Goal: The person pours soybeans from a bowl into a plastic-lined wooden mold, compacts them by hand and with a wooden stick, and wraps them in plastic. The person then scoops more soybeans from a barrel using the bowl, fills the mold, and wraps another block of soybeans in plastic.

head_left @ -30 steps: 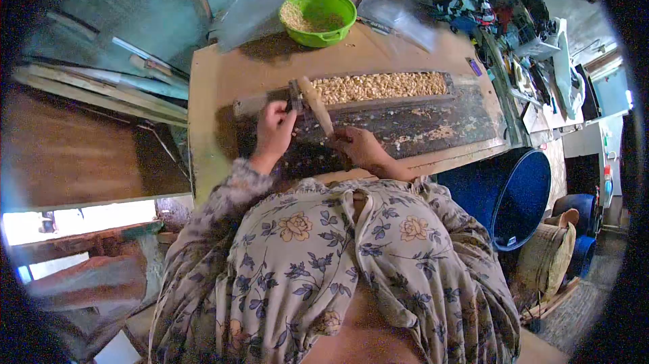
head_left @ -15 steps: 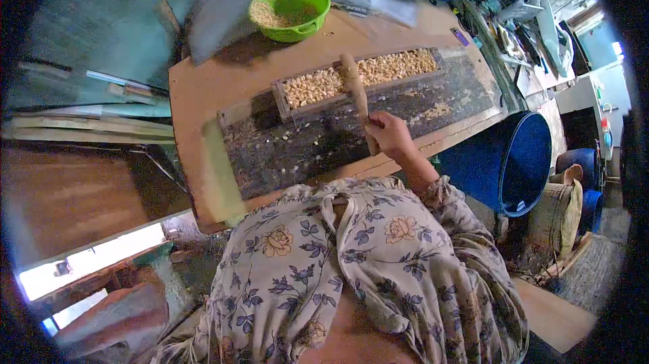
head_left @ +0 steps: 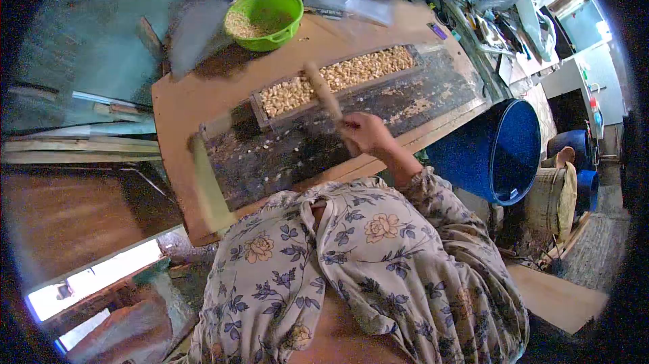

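Gripping wooden stick [head_left: 323,93] w/ R hand [head_left: 367,133], over tray [head_left: 260,114] of pale pcs [head_left: 368,66]

One right hand [head_left: 368,133] shows, with one wooden stick [head_left: 323,93]. The counter [head_left: 177,120] carries one dark board [head_left: 297,173], one long tray [head_left: 259,112], one green basin [head_left: 260,44] on the far side and one small purple item [head_left: 438,31]. The tray's pale pieces [head_left: 368,68] are too many to count. At right: one large blue barrel [head_left: 466,144], two smaller blue containers [head_left: 589,191].
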The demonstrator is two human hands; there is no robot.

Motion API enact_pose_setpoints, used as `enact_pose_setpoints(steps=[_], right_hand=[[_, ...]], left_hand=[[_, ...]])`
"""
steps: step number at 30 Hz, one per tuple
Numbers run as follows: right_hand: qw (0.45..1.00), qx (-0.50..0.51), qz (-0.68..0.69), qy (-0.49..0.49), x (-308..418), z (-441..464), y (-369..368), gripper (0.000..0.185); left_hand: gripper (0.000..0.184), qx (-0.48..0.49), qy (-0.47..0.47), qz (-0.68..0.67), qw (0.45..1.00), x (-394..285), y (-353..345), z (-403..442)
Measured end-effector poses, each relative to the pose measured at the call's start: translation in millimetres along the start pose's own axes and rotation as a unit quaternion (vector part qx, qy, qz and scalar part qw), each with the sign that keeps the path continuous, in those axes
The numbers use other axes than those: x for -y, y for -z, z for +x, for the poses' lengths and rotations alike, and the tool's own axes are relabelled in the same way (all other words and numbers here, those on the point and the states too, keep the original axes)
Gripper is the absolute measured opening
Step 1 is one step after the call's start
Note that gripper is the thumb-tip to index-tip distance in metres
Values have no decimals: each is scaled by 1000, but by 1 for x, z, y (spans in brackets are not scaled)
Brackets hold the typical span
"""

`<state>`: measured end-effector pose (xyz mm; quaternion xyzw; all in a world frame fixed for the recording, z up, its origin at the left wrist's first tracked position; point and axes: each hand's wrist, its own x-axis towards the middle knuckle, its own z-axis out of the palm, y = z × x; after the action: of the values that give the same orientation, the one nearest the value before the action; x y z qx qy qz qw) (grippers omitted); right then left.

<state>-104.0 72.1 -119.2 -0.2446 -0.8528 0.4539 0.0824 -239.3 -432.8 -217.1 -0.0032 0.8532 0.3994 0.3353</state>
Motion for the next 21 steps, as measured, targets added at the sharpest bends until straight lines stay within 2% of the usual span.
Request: enact_pose_setpoints(steps=[1,3,4,6,7,9,10,14,15,17,19,21], right_hand=[[995,1,43,-88,-8,-2,12,27],[998,-66,-12,-18,-32,-6,37,21],[998,-67,-11,-18,-43,-9,51,21],[966,-27,191,-172,-61,-12,78,12],[966,-29,192,-172,-71,-13,87,12],[959,-123,194,-165,-87,-15,102,9],[956,-105,216,-170,-105,-12,110,10],[964,-24,202,-171,-94,-10,122,11],[965,-18,201,-169,-97,-11,129,11],[956,-99,252,-115,-109,-12,146,10],[961,-120,219,-117,-115,-11,171,9],[976,-178,98,-79,-130,-7,198,14]], left_hand=[[28,-5,1,2,1000,0,1,0],[29,-15,-1,6,1000,-1,-3,1],[29,-21,0,9,1000,-2,-4,0],[30,-30,-2,14,999,-7,-7,-1],[31,-36,-7,16,999,-8,-10,-2],[31,-47,-19,23,998,-16,-16,0],[32,-54,-21,22,998,-16,-25,5],[33,-91,-65,26,993,-43,-27,3],[33,-101,-86,27,991,-55,-29,5],[34,-122,-135,29,983,-78,-33,12],[35,-139,-215,33,966,-114,-41,27],[36,-151,-295,40,943,-158,-56,42]])
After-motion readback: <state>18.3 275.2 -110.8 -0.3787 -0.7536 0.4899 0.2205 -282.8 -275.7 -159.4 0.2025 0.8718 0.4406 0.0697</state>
